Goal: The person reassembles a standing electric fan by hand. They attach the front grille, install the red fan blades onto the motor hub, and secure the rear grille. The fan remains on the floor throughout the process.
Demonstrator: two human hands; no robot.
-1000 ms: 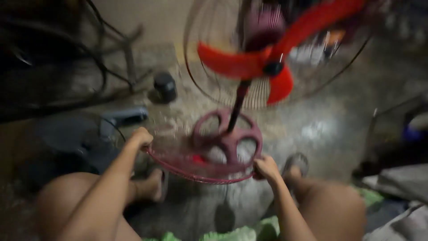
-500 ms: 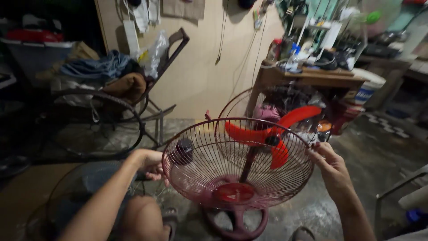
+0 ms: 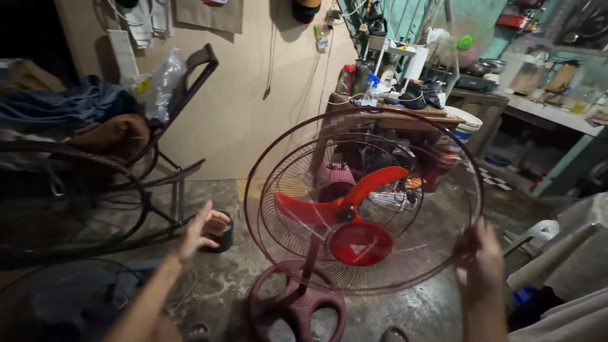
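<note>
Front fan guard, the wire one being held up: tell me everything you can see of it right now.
The front fan guard is a round, domed grille of thin dark-red wire spokes running from a solid red centre cap out to a rim ring. It looks like metal. It is held upright, facing the fan, in front of the red blades. The right hand grips its rim on the right side; the left hand is open and off it.
</note>
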